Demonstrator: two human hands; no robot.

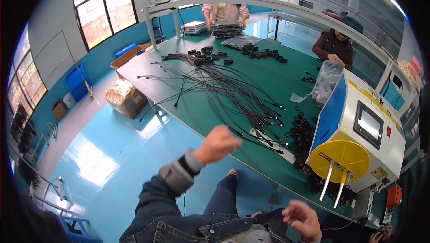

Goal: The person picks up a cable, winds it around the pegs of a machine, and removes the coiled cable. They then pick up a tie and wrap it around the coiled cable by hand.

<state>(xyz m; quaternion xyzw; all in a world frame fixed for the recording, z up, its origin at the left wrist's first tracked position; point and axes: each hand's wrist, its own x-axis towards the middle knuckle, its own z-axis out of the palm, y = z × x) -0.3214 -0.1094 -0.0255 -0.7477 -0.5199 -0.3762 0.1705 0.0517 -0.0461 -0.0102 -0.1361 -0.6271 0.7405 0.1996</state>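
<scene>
My left hand is closed, raised at the near edge of the green table. What its fingers hold, if anything, is hidden. Low in front of my body, my right hand has half-curled fingers, apart from the thumb, and no object shows in it. Beyond the left hand, a loose bundle of black cables with small plugs fans across the table. A white ruler lies under the cable ends. Past the bundle are several coiled black cables.
At the right stands a white-and-blue machine with a yellow disc and two prongs. Black rings are heaped beside it. A clear plastic bag lies behind. Two people work across the table, one at bagged cables. A carton sits left.
</scene>
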